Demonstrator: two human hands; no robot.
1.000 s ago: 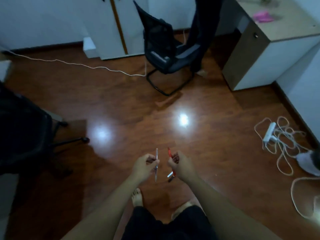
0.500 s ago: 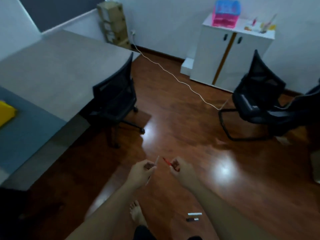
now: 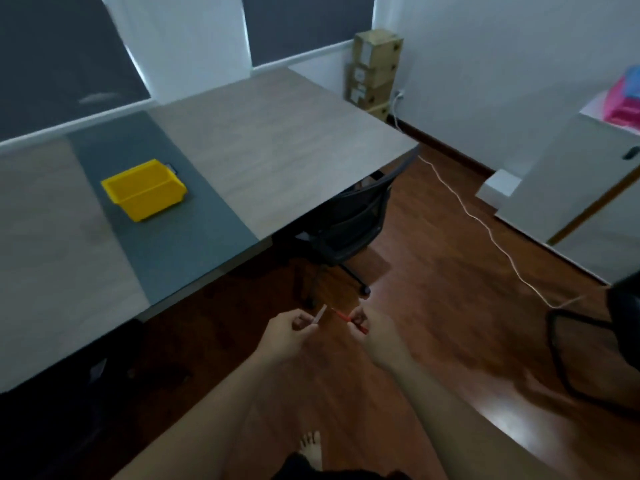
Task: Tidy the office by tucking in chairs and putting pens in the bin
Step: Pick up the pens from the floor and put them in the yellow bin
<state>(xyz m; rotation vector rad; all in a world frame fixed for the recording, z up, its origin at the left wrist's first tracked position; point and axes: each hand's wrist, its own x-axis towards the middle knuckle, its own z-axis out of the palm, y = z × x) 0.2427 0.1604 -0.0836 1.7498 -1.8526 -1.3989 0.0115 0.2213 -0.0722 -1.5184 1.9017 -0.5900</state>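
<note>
Two hands over the floor, left hand (image 3: 284,336) fingers pinching white pen (image 3: 319,316), right hand (image 3: 375,332) fingers pinching red pen (image 3: 346,319)

Desk top (image 3: 277,140) bare around yellow bin (image 3: 145,188); black chair (image 3: 349,220) blocks desk's right edge.

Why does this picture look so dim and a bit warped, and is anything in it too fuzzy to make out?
Head view: the room is dimly lit, with a bright glare patch on the floor at lower right. The wide lens bends the desk edges. The left hand with its pale pen and the right hand with its red pen look soft; the yellow bin is slightly smeared.
</note>
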